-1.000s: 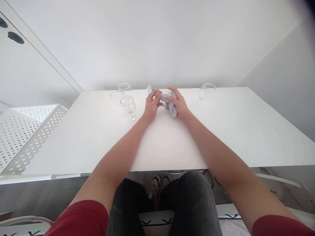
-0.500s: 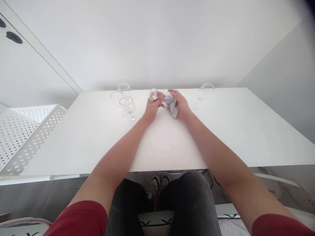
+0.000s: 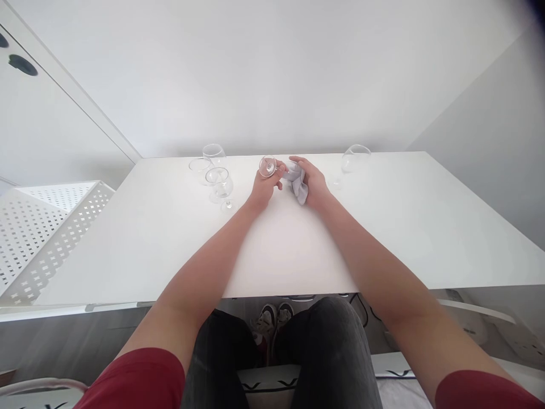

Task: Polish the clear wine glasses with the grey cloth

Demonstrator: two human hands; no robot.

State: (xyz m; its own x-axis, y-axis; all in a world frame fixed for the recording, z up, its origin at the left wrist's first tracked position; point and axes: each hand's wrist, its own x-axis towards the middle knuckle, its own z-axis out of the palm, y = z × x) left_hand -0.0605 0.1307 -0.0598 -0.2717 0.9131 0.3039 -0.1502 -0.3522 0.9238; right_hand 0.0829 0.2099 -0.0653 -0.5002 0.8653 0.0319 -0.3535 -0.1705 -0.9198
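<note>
Head view: near the counter's [image 3: 383,227] far edge, a stemmed glass [image 3: 276,167] lies sideways, foot pointing left. The left hand [image 3: 264,187] pinches its stem; the right hand [image 3: 313,182] wraps a grey cloth [image 3: 299,186] around the bowl.

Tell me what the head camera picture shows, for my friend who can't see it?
Two bare hands hold a clear stemmed glass on its side over a white table: the left hand grips the stem by the round foot, and the right hand presses a pale grey cloth around the bowl. Three more glasses stand to the left and another glass to the right.
</note>
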